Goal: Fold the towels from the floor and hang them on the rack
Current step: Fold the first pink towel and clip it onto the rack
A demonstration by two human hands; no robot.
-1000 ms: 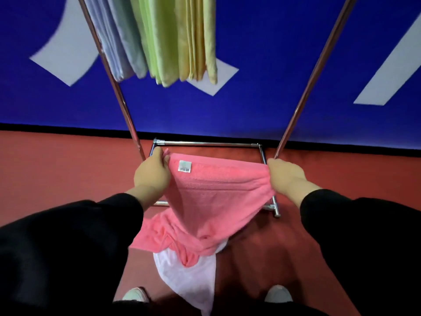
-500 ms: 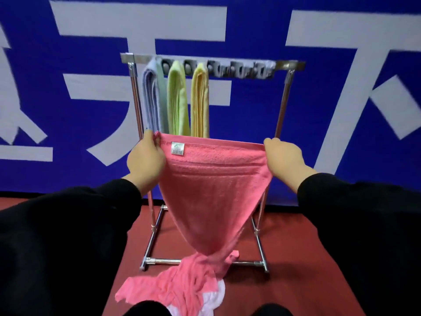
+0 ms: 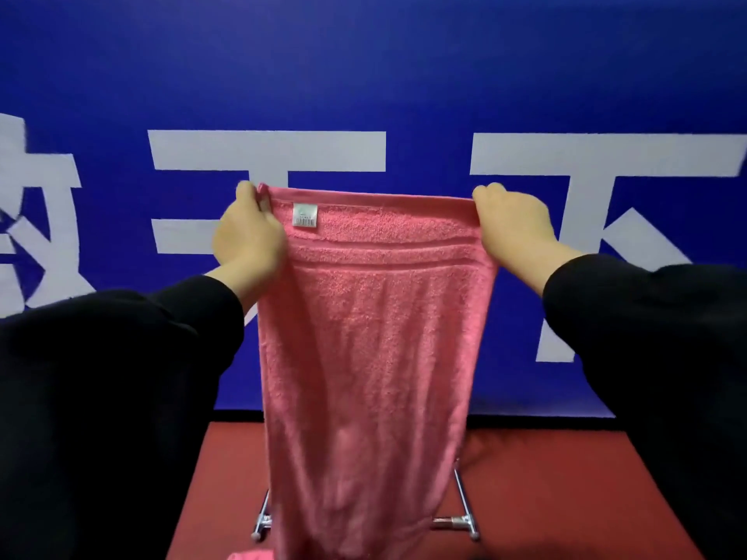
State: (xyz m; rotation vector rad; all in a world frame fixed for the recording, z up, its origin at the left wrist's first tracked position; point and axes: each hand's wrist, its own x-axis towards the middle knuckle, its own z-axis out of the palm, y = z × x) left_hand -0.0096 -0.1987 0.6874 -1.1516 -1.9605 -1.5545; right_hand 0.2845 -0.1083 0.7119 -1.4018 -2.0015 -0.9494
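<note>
A pink towel point(image 3: 372, 349) hangs full length in front of me, stretched flat by its top edge, with a small white label near the top left corner. My left hand point(image 3: 248, 232) pinches the top left corner and my right hand point(image 3: 513, 226) pinches the top right corner, both raised at chest height. The towel hides nearly all of the rack; only its chrome feet point(image 3: 461, 519) show on the floor behind the lower part of the towel. The towels hung on the rack are hidden.
A blue wall point(image 3: 364, 74) with large white characters stands close behind. The red floor point(image 3: 566, 499) runs below it. A bit of pink cloth point(image 3: 250, 554) shows at the bottom edge.
Both hands have lifted the pink towel from near the floor to chest height and spread it flat. My view has tilted up, and the towel now covers the rack.
</note>
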